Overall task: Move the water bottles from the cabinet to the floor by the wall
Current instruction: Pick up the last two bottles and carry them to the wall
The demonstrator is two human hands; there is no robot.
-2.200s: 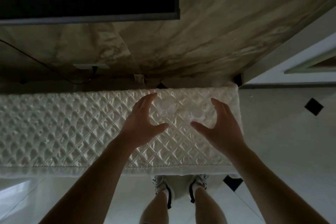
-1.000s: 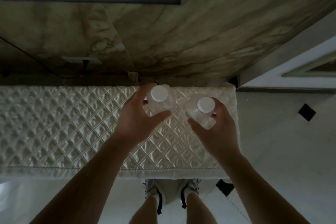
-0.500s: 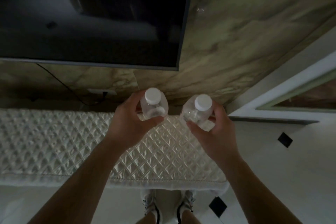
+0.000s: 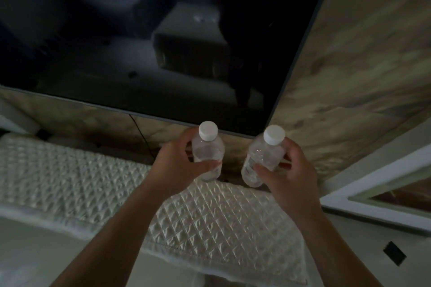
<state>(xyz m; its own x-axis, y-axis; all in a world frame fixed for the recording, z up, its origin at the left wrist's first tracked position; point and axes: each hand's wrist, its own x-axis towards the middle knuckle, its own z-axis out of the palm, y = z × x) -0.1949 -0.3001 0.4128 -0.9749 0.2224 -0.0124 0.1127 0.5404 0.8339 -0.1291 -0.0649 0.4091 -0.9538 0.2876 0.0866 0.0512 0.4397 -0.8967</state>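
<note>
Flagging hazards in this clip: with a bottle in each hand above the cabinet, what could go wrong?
1. The left bottle and right bottle appear close to the lower edge of the TV; lifting higher might knock it.
2. The left hand and right hand grip smooth clear plastic, with no spare hand; one might slip during the carry.

A: What covers the arms?
B: Nothing but skin: the left forearm [image 4: 116,228] and the right forearm [image 4: 331,240] run bare from wrist to the view's lower edge.
A: And the hands?
B: The left hand [image 4: 177,165] and right hand [image 4: 286,172] are bare too; dim light blurs finer detail.
</note>
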